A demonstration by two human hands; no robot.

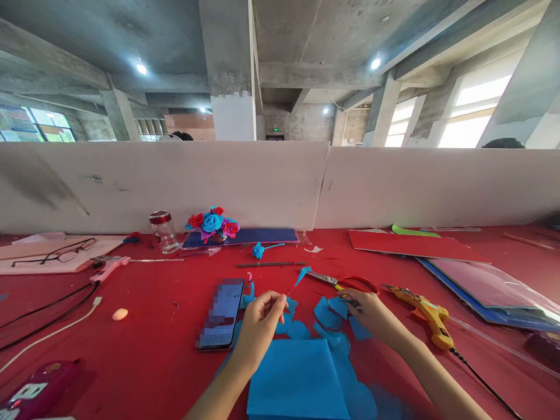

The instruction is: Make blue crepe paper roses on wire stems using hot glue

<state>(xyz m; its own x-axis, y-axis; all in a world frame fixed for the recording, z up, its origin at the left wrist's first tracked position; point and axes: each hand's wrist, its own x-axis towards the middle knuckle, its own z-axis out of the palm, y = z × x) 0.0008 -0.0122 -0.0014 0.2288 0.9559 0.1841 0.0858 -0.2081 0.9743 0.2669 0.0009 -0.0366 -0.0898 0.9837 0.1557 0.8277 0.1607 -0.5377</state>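
My left hand [263, 315] is closed in a pinch on a thin stem. At the stem's upper right end sits a small blue paper strip [303, 275]. My right hand [366, 312] is low over the table, its fingers curled beside the cut blue paper petals [327, 315]; what lies between its fingertips is hidden. Just above it, scissors [326, 278] with red handles lie on the table. A folded blue paper sheet [297, 379] is in front of me, between my forearms. A finished blue paper flower [259, 251] on a stem lies farther back.
A phone [225, 315] lies left of my left hand. A yellow glue gun [426, 315] is right of my right hand, a pink one [109, 268] at left. A flower bouquet [213, 223] and a glass jar [165, 233] stand before the white partition [245, 186].
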